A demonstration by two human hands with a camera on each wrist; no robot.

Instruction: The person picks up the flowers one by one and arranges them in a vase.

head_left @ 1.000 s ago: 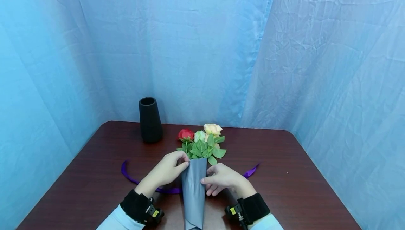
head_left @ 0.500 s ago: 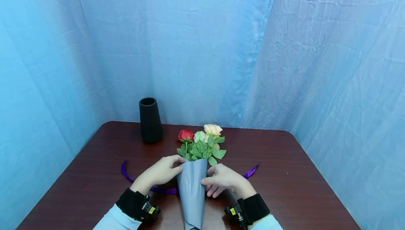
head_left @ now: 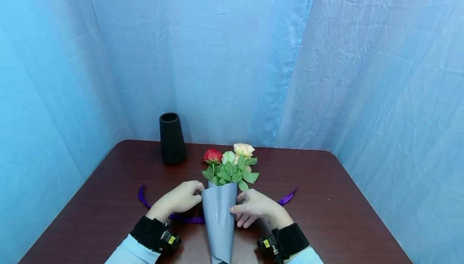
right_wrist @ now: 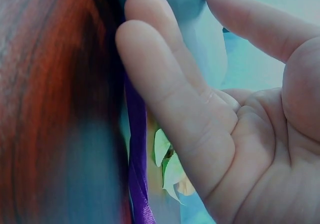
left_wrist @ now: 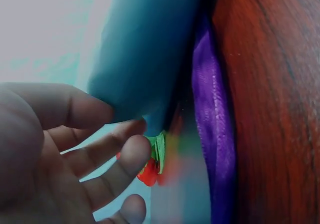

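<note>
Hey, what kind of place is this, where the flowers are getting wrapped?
Probably a staged recording booth, not a flower shop: wrinkled blue cloth backdrop on all sides, one dark wooden table, and only a black vase beside the bouquet.

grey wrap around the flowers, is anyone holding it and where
Yes: both hands hold the grey wrap near its open top, left hand on its left edge, right hand on its right edge.

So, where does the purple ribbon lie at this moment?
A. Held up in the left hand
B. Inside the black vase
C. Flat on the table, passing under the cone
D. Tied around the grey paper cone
C: the purple ribbon lies flat on the table, its ends showing on either side of the grey paper cone, not tied around it.
</note>
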